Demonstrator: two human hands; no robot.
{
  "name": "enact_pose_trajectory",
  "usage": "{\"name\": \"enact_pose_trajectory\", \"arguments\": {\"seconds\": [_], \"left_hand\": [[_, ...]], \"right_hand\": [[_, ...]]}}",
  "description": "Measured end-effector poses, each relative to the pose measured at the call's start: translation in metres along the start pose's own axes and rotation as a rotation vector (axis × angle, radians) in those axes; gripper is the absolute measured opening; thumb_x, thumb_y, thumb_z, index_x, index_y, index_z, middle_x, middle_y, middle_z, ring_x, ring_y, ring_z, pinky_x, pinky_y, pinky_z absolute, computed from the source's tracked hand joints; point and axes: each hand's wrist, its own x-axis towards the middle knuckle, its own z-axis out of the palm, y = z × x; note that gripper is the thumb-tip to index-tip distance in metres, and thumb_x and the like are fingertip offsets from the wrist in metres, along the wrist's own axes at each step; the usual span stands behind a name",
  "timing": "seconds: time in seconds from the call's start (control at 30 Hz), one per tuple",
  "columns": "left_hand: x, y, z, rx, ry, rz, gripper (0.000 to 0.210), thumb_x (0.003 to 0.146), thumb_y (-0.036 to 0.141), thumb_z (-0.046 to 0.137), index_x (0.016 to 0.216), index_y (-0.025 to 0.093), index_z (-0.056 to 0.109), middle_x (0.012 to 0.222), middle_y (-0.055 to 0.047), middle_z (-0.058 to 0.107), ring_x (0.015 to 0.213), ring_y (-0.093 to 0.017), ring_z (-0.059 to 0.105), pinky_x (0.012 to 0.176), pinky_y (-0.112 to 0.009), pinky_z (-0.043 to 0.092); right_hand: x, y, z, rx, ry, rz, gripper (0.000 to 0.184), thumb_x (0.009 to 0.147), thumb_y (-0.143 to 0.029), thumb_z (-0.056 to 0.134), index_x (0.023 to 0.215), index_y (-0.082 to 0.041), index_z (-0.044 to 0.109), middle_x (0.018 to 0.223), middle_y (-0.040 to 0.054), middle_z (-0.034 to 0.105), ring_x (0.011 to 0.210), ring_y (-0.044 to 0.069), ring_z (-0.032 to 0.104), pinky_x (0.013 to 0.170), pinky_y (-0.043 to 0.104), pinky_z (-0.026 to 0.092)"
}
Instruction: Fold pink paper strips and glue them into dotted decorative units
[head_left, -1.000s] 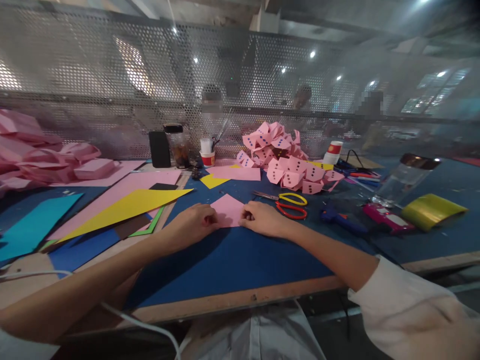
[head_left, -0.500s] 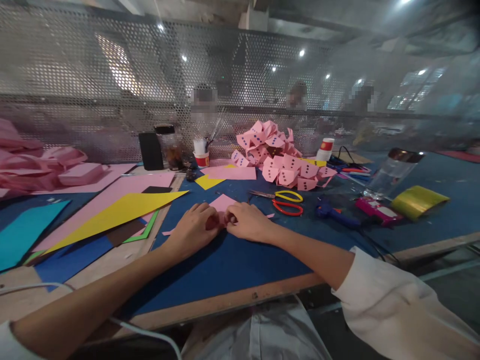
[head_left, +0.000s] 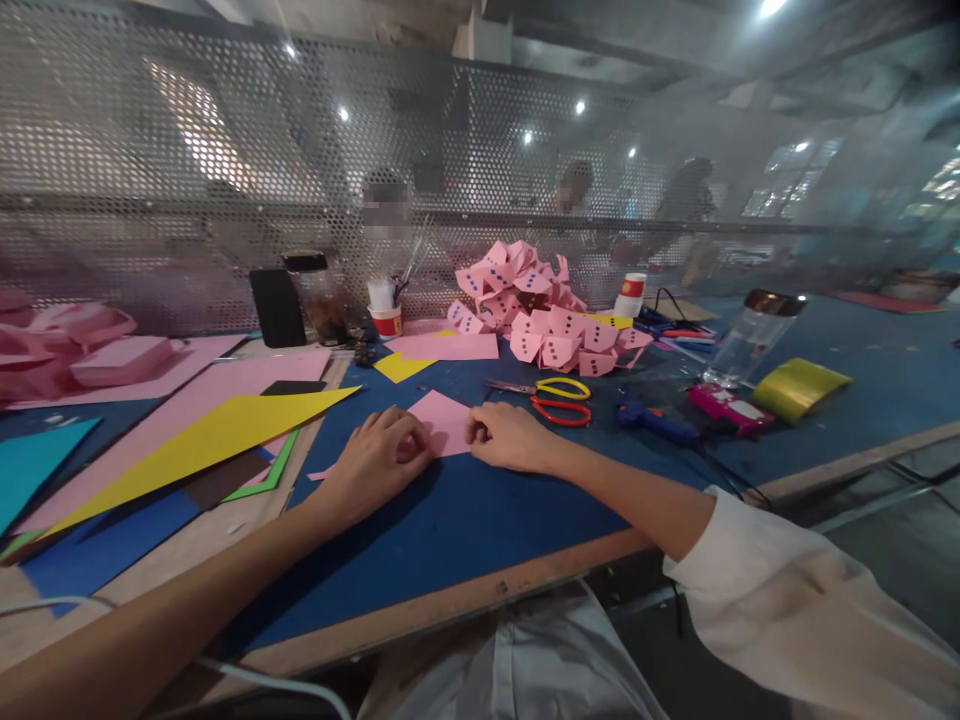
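A small pink sheet of paper (head_left: 445,424) lies on the blue table mat (head_left: 450,530) between my hands, one corner pointing away from me. My left hand (head_left: 386,450) is closed at its left edge, thumb and fingertips pinched together on the paper. At the right edge my right hand (head_left: 510,436) is closed too, its curled fingers on the paper. Just beyond my right hand lie scissors (head_left: 555,390) with one yellow and one red handle. Farther back is a heap of folded pink paper pieces (head_left: 525,285) with dark dots.
Coloured sheets, with a yellow sheet (head_left: 210,440) on top, spread to the left. A blue glue gun (head_left: 656,420), a pink box (head_left: 729,410) and a clear bottle (head_left: 754,340) stand right. A perforated metal screen (head_left: 300,150) closes off the back; people are behind it.
My hands have moved apart along the paper, so more of its pink face shows between them. The whole view has shifted, with table things now farther left.
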Motion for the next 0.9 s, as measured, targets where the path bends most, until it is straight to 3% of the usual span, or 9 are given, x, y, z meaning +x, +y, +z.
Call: {"name": "enact_pose_trajectory", "arguments": {"seconds": [0.4, 0.9], "left_hand": [[0.000, 0.000, 0.000, 0.003, 0.026, 0.012, 0.034, 0.091, 0.056, 0.052, 0.089, 0.025, 0.063, 0.106, -0.006, 0.065, 0.099, -0.027, 0.059, 0.091, -0.043, 0.045], [0.000, 0.000, -0.001, -0.010, 0.016, -0.002, 0.029, 0.090, 0.052, 0.055, 0.090, 0.025, 0.065, 0.108, -0.007, 0.065, 0.100, -0.028, 0.059, 0.093, -0.045, 0.045]], "right_hand": [[-0.014, 0.023, -0.008, 0.037, 0.059, 0.031, 0.012, 0.072, -0.016, 0.061, 0.079, -0.023, 0.069, 0.086, -0.0007, 0.070, 0.076, 0.014, 0.060, 0.063, 0.023, 0.036], [-0.019, 0.025, -0.015, 0.056, 0.045, 0.062, 0.012, 0.073, -0.013, 0.060, 0.080, -0.019, 0.067, 0.085, 0.0009, 0.070, 0.076, 0.014, 0.061, 0.064, 0.022, 0.038]]}}
